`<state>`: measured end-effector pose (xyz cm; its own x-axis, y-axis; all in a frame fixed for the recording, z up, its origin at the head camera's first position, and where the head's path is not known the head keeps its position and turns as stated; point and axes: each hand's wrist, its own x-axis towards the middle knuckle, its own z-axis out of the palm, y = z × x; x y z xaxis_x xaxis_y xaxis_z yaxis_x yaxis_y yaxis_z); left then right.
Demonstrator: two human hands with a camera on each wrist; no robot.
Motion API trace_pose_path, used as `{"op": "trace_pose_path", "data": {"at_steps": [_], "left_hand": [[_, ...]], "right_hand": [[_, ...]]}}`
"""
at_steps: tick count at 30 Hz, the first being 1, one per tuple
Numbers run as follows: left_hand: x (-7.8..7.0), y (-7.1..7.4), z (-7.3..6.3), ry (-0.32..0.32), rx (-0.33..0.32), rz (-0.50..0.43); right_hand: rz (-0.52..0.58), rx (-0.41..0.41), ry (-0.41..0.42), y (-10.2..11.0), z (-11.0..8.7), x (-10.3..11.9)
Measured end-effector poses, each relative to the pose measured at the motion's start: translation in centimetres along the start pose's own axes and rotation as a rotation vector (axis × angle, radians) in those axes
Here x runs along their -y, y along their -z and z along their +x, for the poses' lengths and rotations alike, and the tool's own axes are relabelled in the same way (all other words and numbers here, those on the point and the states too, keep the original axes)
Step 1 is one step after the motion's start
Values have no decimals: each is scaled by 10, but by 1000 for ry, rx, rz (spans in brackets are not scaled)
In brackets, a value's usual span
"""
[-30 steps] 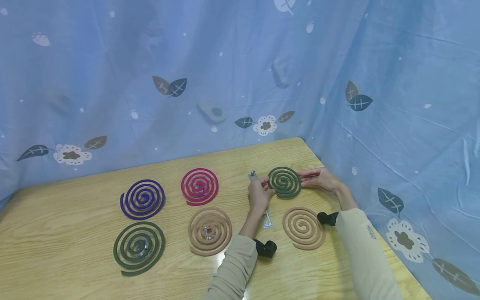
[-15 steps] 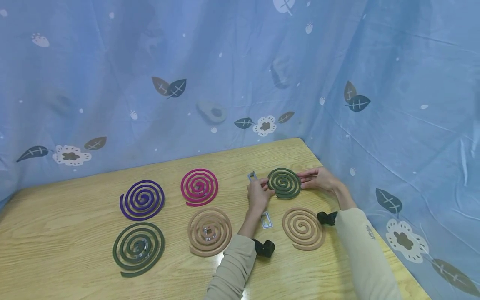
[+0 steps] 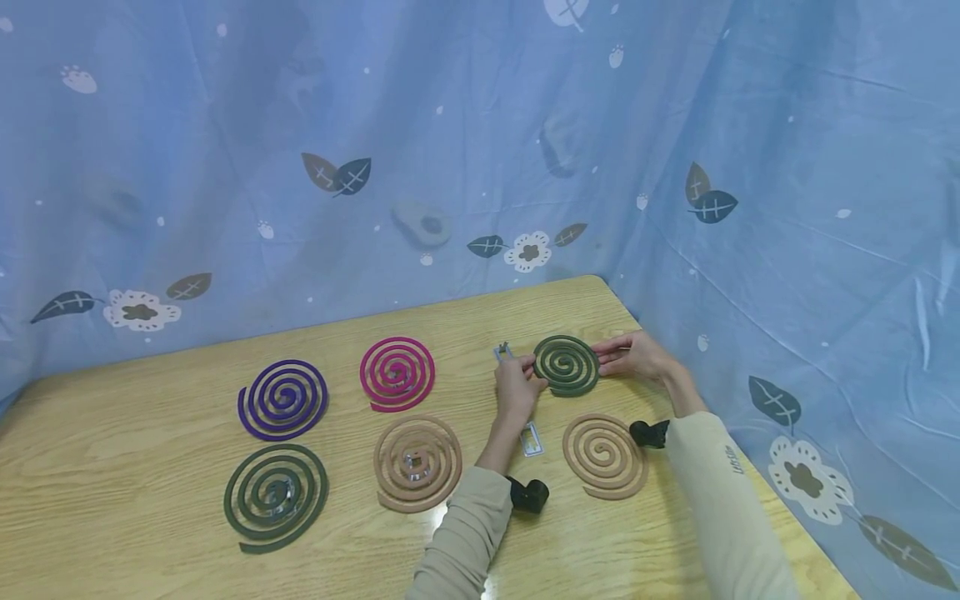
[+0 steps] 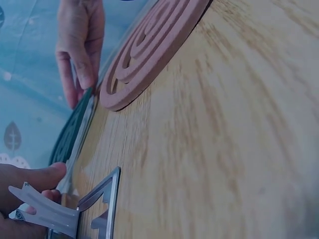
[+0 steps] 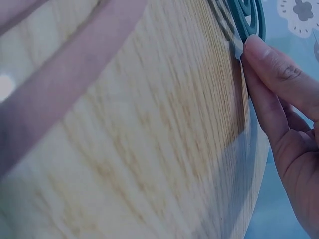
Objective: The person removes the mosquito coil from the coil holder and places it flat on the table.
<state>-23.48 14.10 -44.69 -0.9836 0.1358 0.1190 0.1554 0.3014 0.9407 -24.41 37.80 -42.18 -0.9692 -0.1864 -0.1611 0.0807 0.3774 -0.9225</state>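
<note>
A dark green mosquito coil (image 3: 566, 366) is held between both hands at the right rear of the table. My left hand (image 3: 517, 389) pinches its left edge, thumb toward the near side. From the other side my right hand (image 3: 636, 355) pinches the right edge between thumb and fingers, as the right wrist view shows, where the coil (image 5: 247, 17) is cut off by the frame. In the left wrist view the coil (image 4: 75, 127) appears nearly edge-on, close over the tabletop. A thin metal coil stand (image 3: 532, 440) lies beside the left wrist, and another stand (image 3: 503, 352) is partly hidden behind the left hand.
A tan coil (image 3: 606, 457) lies in front of the held one. To the left are a pink coil (image 3: 397, 374), a purple coil (image 3: 282, 400), another tan coil (image 3: 418, 463) and another green coil (image 3: 276, 498). A blue patterned curtain (image 3: 450, 125) borders the table's back and right.
</note>
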Motion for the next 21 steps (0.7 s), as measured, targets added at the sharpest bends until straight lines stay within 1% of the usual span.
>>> {"op": "trace_pose_path", "data": {"at_steps": [9, 14, 21], "left_hand": [[-3, 1, -1, 22, 2, 22], [-4, 1, 0, 7, 8, 21], [-4, 1, -1, -12, 5, 18]], "right_hand": [[-21, -7, 7, -2, 1, 0], [-26, -10, 10, -3, 0, 1], [-64, -9, 32, -4, 2, -1]]}}
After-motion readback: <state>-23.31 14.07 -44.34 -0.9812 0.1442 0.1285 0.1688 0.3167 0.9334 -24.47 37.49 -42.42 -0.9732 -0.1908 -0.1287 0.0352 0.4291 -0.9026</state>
